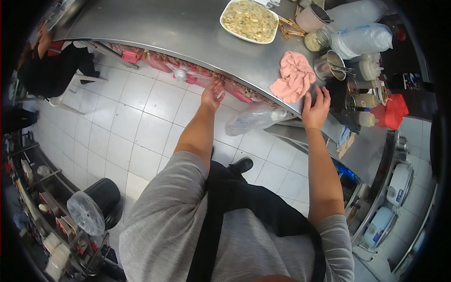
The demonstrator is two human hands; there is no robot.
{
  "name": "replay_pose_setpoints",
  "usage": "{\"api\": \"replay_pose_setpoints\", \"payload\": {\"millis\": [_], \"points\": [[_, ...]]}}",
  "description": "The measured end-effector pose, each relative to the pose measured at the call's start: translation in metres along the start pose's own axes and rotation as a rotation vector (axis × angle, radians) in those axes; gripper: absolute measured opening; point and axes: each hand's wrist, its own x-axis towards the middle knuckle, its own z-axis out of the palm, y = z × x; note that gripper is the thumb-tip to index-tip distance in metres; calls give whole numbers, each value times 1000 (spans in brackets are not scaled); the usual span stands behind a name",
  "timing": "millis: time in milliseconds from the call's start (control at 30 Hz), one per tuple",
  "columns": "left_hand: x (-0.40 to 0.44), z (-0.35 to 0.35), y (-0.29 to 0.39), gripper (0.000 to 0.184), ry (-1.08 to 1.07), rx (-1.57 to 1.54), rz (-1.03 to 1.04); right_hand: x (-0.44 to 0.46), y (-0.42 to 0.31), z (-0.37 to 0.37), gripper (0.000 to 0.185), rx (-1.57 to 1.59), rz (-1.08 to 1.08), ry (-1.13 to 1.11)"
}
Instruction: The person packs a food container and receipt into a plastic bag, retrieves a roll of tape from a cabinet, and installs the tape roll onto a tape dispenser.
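My right hand (pixel 315 109) rests on the edge of the steel counter (pixel 188 28), its fingers apart and holding nothing. Just beside its fingertips lies a crumpled pink cloth (pixel 295 77). My left hand (pixel 213 95) is in front of the counter's edge, palm partly up and fingers loosely spread, with nothing seen in it. Behind that hand, under the counter, are pink-red containers (pixel 239 91). A clear plastic bag (pixel 256 120) hangs between my two hands. Farther back on the counter stands a white dish (pixel 250 21) filled with a pale, chopped food.
At the counter's right are a metal pot with utensils (pixel 329 66), a glass jar (pixel 317 41), wooden clothespins (pixel 291 28), stacked plastic cups (pixel 361 40) and a red container (pixel 391 113). A black bin (pixel 103 195) stands behind at left. Another person (pixel 56 70) is near a white chair (pixel 70 94).
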Motion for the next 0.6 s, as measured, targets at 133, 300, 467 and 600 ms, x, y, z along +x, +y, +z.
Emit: {"api": "replay_pose_setpoints", "payload": {"millis": [133, 300, 467, 600], "points": [[1, -14, -8, 29, 17, -44, 81, 1, 1, 1, 40, 12, -8, 9], [5, -12, -11, 32, 95, -74, 31, 1, -3, -2, 39, 10, 23, -13], [2, 6, -5, 31, -42, -116, -84, 0, -1, -1, 39, 7, 14, -18], [5, 5, -7, 31, -116, -148, -73, 0, 2, 0, 39, -11, -29, -17]]}}
